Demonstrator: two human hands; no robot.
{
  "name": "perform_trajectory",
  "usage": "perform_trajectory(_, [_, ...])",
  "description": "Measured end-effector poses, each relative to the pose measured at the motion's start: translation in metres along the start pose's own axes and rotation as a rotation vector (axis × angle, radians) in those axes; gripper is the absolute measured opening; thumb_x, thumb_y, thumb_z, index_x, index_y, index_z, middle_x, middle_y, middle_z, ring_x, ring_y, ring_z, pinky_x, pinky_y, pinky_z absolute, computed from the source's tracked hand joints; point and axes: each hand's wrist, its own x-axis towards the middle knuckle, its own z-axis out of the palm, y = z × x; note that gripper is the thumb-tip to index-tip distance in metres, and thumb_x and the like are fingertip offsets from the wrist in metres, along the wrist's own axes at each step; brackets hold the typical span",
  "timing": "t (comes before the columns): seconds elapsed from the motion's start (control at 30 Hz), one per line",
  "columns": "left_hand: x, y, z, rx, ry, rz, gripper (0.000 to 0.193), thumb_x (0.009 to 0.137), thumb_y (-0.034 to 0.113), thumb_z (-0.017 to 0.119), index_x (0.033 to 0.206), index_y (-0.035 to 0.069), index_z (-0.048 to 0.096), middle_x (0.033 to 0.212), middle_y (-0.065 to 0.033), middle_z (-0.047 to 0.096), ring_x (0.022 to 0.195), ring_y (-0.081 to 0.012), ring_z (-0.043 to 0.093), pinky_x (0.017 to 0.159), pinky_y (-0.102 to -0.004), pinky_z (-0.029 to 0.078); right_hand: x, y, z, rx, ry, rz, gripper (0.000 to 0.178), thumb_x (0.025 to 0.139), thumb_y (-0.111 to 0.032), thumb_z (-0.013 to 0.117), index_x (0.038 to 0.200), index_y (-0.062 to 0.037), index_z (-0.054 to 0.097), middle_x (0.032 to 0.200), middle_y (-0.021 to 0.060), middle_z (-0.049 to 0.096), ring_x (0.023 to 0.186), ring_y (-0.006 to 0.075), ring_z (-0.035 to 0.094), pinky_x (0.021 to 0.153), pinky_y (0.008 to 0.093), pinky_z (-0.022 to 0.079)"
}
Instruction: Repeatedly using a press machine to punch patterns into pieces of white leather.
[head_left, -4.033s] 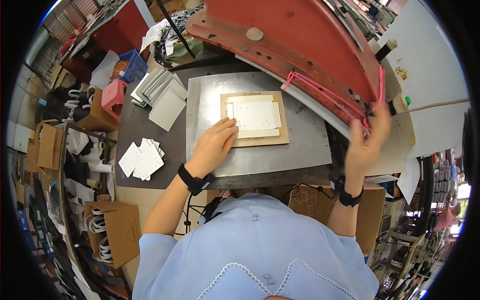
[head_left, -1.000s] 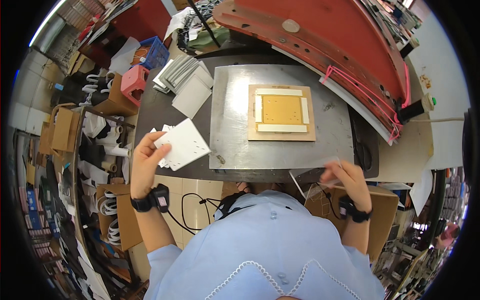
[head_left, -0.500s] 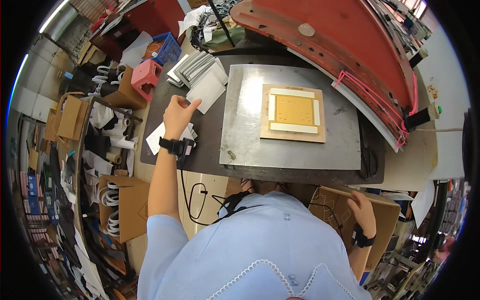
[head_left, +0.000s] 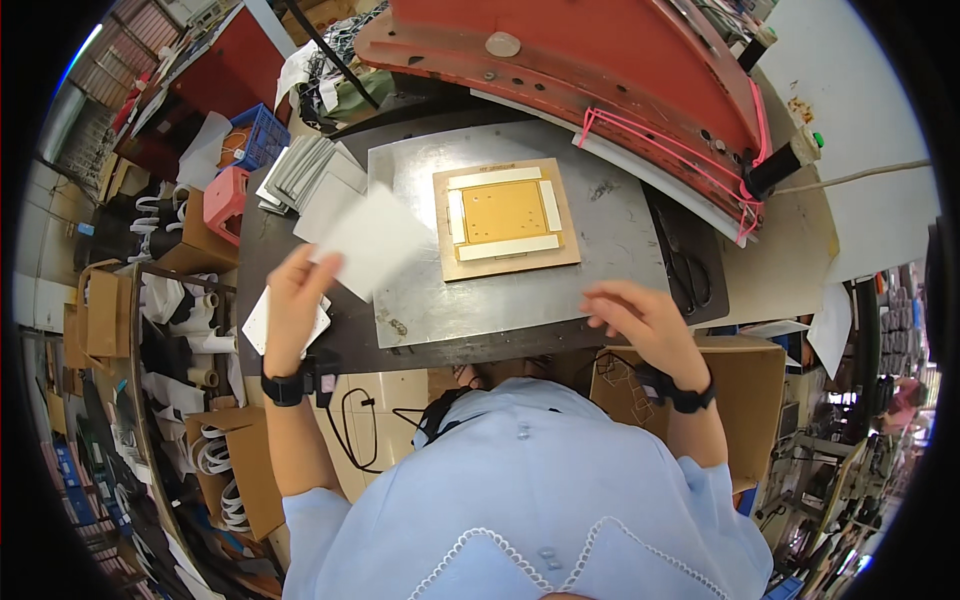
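A head-worn fisheye looks down over the table (head_left: 352,337).

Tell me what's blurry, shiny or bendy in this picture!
Head view: the white sheet in the left hand is smeared, probably from moving; head view: the metal plate has a soft shine; head view: straight edges curve near the black rim.
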Motion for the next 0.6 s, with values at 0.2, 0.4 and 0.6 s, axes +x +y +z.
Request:
perform_trajectory(0.2, [-0.013,0.030,0.085,-0.074,-0.512,-0.076,0.028,0.095,0.021,0.064,0.109,-0.003,0.064,0.082,-0.0056,0.067,0.075,-0.0094,0.060,0.067,-0.0258,0.049,0.040,-0.010,0.031,0.088,-0.180,0.031,0.023,0.095,-0.024,0.062,0.103,-0.0028,0.066,0.078,-0.0001,0.063,0.065,0.0051,0.055,0.056,0.0197,0.043])
perform_trajectory(0.4, [0.017,0.008,0.110,0.294,-0.178,0.360,0.035,0.094,0.015,0.063,0.125,0.000,0.055,0.119,-0.0145,0.063,0.106,-0.0250,0.062,0.089,-0.0315,0.049,0.079,0.026,0.010,0.060,0.082,0.019,0.022,0.094,-0.021,0.063,0.100,-0.0005,0.065,0.071,-0.0018,0.060,0.061,0.0038,0.053,0.050,0.0195,0.042])
perform_trajectory(0.6, [0.042,-0.013,0.123,0.434,-0.142,0.489,0.033,0.091,0.011,0.061,0.121,-0.001,0.055,0.129,-0.0184,0.057,0.115,-0.0351,0.056,0.097,-0.0388,0.047,0.132,0.015,0.001,0.084,0.144,-0.025,0.022,0.091,-0.017,0.066,0.096,0.0036,0.060,0.068,0.0022,0.061,0.058,0.0066,0.055,0.049,0.0208,0.043])
